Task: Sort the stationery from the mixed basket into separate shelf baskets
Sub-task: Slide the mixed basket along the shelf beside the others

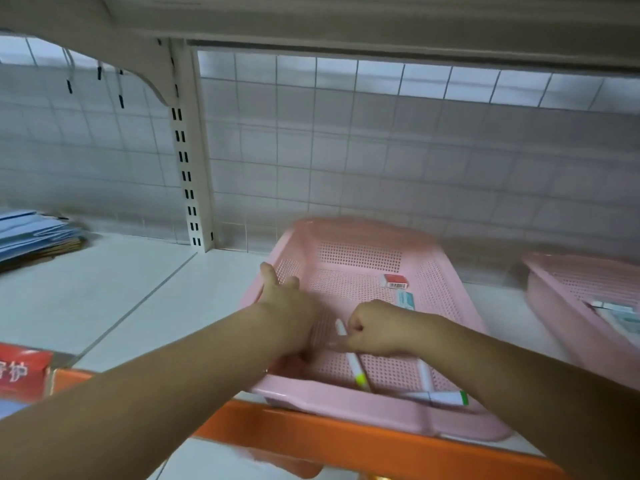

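A pink perforated basket stands on the white shelf in front of me. Inside lie a white marker with a yellow-green band, a second white marker with a green end along the near wall, a red and white eraser and a small pale blue packet. My left hand lies over the basket's left rim with its fingers stretched out. My right hand is inside the basket, fingers curled and pinching the upper end of the yellow-green marker.
A second pink basket with packaged items stands to the right. A stack of blue folders lies at the far left. An orange strip edges the shelf front, with a red label on it. An upper shelf hangs overhead.
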{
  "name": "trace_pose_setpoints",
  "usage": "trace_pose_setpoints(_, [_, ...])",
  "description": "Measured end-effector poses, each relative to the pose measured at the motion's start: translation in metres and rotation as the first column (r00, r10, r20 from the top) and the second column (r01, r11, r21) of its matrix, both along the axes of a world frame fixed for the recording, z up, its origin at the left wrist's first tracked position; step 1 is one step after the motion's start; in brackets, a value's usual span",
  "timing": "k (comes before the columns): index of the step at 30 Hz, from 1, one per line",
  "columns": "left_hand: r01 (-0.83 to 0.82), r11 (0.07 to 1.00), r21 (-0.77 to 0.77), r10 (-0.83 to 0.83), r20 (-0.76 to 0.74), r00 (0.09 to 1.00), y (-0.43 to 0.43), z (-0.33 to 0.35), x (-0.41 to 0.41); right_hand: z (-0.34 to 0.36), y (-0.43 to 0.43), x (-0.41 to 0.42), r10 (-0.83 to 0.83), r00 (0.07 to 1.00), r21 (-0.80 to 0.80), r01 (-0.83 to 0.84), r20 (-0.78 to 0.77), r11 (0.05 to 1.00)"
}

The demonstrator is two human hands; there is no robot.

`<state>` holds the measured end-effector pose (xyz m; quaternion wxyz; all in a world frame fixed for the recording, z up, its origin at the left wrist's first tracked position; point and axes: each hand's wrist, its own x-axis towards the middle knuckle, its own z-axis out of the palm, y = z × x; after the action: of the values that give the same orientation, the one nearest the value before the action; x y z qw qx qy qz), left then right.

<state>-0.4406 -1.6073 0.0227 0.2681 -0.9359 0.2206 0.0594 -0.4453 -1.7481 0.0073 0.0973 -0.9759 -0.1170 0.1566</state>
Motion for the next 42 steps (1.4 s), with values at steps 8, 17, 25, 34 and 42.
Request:
trace_pose_setpoints(8, [0.017,1.000,-0.013,-0.017,0.001,1.000,-0.001,-0.001,-0.002,0.000,0.005,0.005,-0.190,0.955,0.206,0.238,-0.228,0.949])
trace_pose_setpoints(17, [0.057,0.990,0.132,-0.071,0.104,0.992,0.002,-0.007,-0.001,0.005,0.000,0.003,-0.237,0.970,0.154,0.243,-0.056,0.958])
trace_pose_setpoints(25, [0.045,0.977,-0.207,0.010,0.256,0.967,0.005,0.001,0.000,0.012,-0.004,0.010,-0.382,0.917,0.393,0.310,0.116,0.866])
trace_pose_setpoints(34, [-0.151,0.031,-0.988,0.027,-0.150,0.988,0.012,0.005,0.003,0.020,-0.004,-0.001,-0.453,0.506,0.644,-0.307,0.734,0.701])
trace_pose_setpoints(42, [-0.608,-0.436,-0.664,-0.455,-0.420,0.785,0.017,0.018,-0.003,0.014,0.009,-0.009,-0.086,0.320,0.264,-0.570,0.944,0.778])
